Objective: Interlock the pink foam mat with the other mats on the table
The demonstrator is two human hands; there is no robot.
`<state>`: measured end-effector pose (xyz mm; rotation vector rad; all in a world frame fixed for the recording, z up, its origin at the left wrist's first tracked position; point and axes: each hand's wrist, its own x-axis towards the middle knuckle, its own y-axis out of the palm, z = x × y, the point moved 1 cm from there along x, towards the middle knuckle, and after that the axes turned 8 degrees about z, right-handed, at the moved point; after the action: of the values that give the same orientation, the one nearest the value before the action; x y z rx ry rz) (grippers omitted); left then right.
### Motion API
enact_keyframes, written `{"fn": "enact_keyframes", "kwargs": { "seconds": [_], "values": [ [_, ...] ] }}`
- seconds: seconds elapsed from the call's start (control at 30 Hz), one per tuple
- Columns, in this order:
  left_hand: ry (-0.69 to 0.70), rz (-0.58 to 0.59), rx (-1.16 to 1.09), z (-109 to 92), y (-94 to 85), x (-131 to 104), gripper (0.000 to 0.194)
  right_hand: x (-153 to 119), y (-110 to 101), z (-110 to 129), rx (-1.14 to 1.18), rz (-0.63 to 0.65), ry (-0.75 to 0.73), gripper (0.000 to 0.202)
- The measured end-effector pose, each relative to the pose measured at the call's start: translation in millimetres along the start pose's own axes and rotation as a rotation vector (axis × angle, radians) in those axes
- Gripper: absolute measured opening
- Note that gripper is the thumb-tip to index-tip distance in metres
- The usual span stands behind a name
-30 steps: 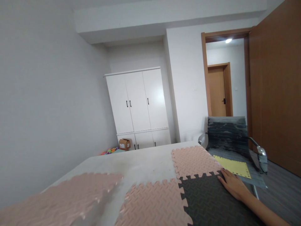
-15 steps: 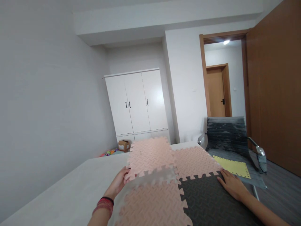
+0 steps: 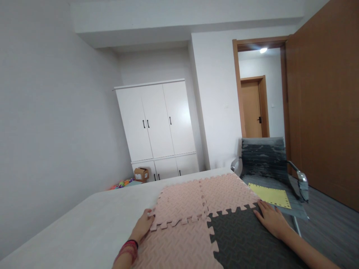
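Pink foam tile [image 3: 179, 203] near edge sits partly under left hand [image 3: 143, 228].

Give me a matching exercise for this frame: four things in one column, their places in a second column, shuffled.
Things
1. yellow sheet
2. dark tile
3. cardboard box
4. left hand

Places
A. under the right hand
B. on the chair seat
C. at the edge of a pink tile
D. on the floor by the wardrobe

Pairs: 1-B, 2-A, 3-D, 4-C
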<state>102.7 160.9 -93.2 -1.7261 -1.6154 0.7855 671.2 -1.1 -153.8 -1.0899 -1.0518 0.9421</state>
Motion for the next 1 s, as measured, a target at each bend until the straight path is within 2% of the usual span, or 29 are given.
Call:
{"fn": "enact_keyframes", "kwargs": {
  "seconds": [0.17, 0.33, 0.47, 0.57, 0.67, 0.73, 0.83, 0.9, 1.0],
  "values": [
    [0.028, -0.030, 0.277, -6, 4.9, -7, 0.036, 1, 1, 1, -0.015, 0.018, -0.009, 0.066],
    [0.012, -0.089, 0.504, -21, 6.8, -26, 0.036, 0, 5, -1, -0.035, -0.008, -0.010, 0.064],
    [0.022, -0.115, 0.669, -36, 23.6, -51, 0.041, -1, 5, -2, -0.131, -0.025, -0.064, 0.063],
    [0.050, -0.144, 0.768, -45, 39.1, -71, 0.040, 1, -4, 11, -0.218, -0.050, -0.127, 0.055],
    [0.076, -0.203, 0.844, -52, 47.8, -86, 0.042, -1, -22, 55, -0.215, -0.057, -0.226, 0.056],
    [0.081, -0.232, 0.878, -54, 48.8, -92, 0.044, -7, -35, 99, -0.131, -0.018, -0.327, 0.058],
    [0.076, -0.259, 0.912, -55, 46.8, -96, 0.047, -22, -48, 168, 0.047, 0.105, -0.515, 0.055],
    [0.077, -0.274, 0.933, -55, 45.3, -98, 0.048, -30, -50, 204, 0.107, 0.162, -0.591, 0.055],
    [0.063, -0.302, 0.958, -55, 44.5, -102, 0.048, -34, -42, 234, 0.126, 0.195, -0.609, 0.054]
  ]
}}
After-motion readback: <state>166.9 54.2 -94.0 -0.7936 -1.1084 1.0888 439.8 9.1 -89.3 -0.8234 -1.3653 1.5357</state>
